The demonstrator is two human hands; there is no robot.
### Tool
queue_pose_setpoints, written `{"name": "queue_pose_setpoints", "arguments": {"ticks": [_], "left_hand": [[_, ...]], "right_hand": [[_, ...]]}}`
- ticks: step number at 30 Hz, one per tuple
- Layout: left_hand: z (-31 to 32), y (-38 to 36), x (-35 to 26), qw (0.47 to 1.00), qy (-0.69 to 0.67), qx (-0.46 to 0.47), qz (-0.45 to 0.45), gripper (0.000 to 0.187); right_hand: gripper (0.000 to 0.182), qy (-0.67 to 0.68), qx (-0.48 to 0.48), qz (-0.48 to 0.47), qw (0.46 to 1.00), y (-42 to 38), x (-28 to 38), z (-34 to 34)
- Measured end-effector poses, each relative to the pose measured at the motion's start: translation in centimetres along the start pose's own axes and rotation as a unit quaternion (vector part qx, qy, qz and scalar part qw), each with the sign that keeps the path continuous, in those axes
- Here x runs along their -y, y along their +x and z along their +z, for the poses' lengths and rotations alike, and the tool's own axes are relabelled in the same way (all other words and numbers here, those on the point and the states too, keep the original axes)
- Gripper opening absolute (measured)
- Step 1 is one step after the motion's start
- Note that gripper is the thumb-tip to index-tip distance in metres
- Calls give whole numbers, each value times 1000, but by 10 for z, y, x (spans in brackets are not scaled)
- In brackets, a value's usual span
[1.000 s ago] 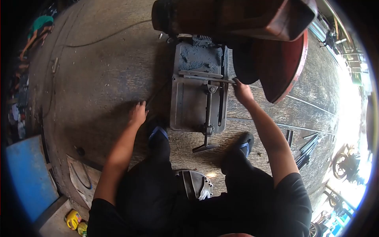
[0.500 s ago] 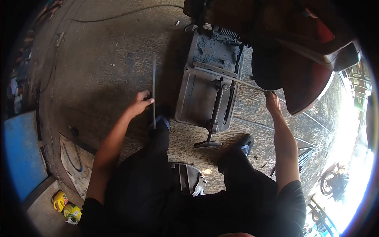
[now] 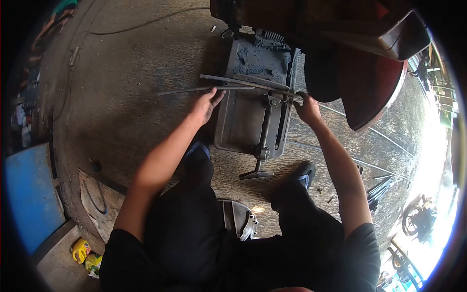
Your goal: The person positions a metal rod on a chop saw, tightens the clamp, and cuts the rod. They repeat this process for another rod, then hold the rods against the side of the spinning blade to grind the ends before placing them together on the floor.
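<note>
A thin metal rod (image 3: 182, 90) lies across the fingers of my left hand (image 3: 206, 106), the thumb closed on it. It points sideways, with its right end over the base of a cut-off saw (image 3: 238, 121). A second metal bar (image 3: 219, 79) runs across the saw's vise, beside the fence. My right hand (image 3: 310, 109) is closed around the right end of this bar, just left of the dark cutting disc (image 3: 325, 73). The vise screw (image 3: 267, 129) and its handle (image 3: 256, 174) extend toward my feet.
The red disc guard (image 3: 374, 82) overhangs the right side. Blue-grey grit (image 3: 260, 61) coats the back of the saw base. Long rods (image 3: 316, 150) lie on the floor to the right, near a bundle of dark bars (image 3: 379, 192). A cable (image 3: 146, 25) crosses the floor behind.
My left hand has moved up and right to the saw, turning its rod from upright to sideways. My right hand has shifted left, and its bar now sticks out past the vise's left side.
</note>
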State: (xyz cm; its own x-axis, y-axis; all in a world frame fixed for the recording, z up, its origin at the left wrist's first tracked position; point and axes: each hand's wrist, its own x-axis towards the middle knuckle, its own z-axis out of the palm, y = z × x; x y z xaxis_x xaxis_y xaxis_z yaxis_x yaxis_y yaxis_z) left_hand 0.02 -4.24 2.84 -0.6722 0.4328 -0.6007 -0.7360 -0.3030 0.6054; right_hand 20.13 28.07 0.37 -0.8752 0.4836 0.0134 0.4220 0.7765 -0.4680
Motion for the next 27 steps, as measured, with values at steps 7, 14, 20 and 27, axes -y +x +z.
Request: {"name": "queue_pose_setpoints", "arguments": {"ticks": [7,14,20,27], "left_hand": [[-5,32,16,997,68,-17,-40,16],[-2,33,17,999,-14,-47,11,14],[-2,21,3,994,-77,-78,-15,26],[-3,21,-1,993,-90,-75,-19,18]], "right_hand": [[45,51,76,39,995,-10,-3,-10],[44,35,64,64,995,-8,-15,-8],[50,-30,-151,216,964,-24,-67,-9],[45,699,-184,452,522,-28,-176,3]]}}
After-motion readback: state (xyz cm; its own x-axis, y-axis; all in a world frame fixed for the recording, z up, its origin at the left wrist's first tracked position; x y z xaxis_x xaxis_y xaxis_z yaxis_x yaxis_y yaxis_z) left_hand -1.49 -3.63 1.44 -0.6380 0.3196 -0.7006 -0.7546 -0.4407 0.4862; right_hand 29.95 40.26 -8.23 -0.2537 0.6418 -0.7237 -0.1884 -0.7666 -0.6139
